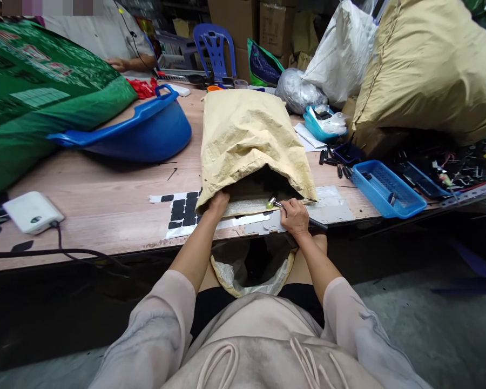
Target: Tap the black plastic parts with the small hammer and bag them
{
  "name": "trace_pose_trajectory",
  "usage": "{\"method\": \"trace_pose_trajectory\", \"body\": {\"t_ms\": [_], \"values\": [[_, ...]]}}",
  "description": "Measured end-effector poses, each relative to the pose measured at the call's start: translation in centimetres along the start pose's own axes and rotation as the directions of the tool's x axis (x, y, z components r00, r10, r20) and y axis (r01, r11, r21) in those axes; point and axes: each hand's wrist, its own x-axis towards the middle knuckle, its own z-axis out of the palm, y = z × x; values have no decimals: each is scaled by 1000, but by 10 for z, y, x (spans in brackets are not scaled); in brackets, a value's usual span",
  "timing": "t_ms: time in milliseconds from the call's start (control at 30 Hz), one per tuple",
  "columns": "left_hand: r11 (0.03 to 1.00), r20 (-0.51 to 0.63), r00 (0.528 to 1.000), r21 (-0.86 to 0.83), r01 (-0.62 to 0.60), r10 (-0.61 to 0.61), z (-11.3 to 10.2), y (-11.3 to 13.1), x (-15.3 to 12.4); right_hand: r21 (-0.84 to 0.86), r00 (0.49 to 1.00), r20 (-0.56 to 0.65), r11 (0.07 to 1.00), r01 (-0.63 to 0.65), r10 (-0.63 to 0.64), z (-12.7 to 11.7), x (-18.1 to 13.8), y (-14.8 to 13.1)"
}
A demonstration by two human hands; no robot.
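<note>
A tan paper sack (251, 127) lies on the table with its mouth toward me. My left hand (218, 204) reaches into the left side of that mouth, its fingers hidden inside. At the right side of the mouth, my right hand (295, 217) is closed around a dark rod-like tool (318, 225) with a shiny metal end and a yellowish tip; its exact kind is unclear. The metal end lies over the sack's lower lip. Below the table edge, an open lined sack (230, 278) stands between my legs, with dark contents I cannot make out.
Black rounded pads on a white sheet (178, 232) lie left of the sack. A blue basin (157, 132) and white box (34, 213) stand farther left. A blue basket (389, 189) and large tan sack (433, 70) are right. Another person's hand (119, 65) shows behind.
</note>
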Motion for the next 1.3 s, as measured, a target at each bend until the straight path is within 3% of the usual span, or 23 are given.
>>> {"method": "trace_pose_trajectory", "body": {"t_ms": [67,133,200,267,333,500,667,833,933,1067,1300], "values": [[998,-21,997,4,-68,68,-1,-1,-14,1,1000,5,1000,0,0,0,0,0],[968,10,968,-13,-249,250,1,-2,-29,8,1000,-1,1000,0,0,0,0,0],[896,96,891,-49,-442,444,8,-3,-43,17,1000,-11,1000,2,-1,0,0,1],[843,178,825,-61,-535,536,16,-3,-51,25,1000,-18,1000,3,-3,1,0,2],[838,221,812,-48,-544,540,23,-3,-54,32,1000,-24,999,9,-9,1,0,2],[865,241,836,-28,-501,492,32,1,-50,26,998,-57,1000,14,-13,0,-1,1],[894,209,871,-37,-447,444,37,4,-51,37,999,-35,999,22,-21,1,0,6],[895,211,870,-81,-438,445,39,2,-52,112,998,-63,994,17,-10,-6,2,7],[894,224,865,-97,-438,449,38,2,-51,218,994,-112,976,12,12,-12,2,-2],[898,227,868,-104,-428,441,39,1,-48,338,996,-64,938,82,-64,-19,-3,-23],[894,235,863,-77,-441,446,42,0,-46,268,991,-7,954,130,-133,-19,-11,-43]]}}
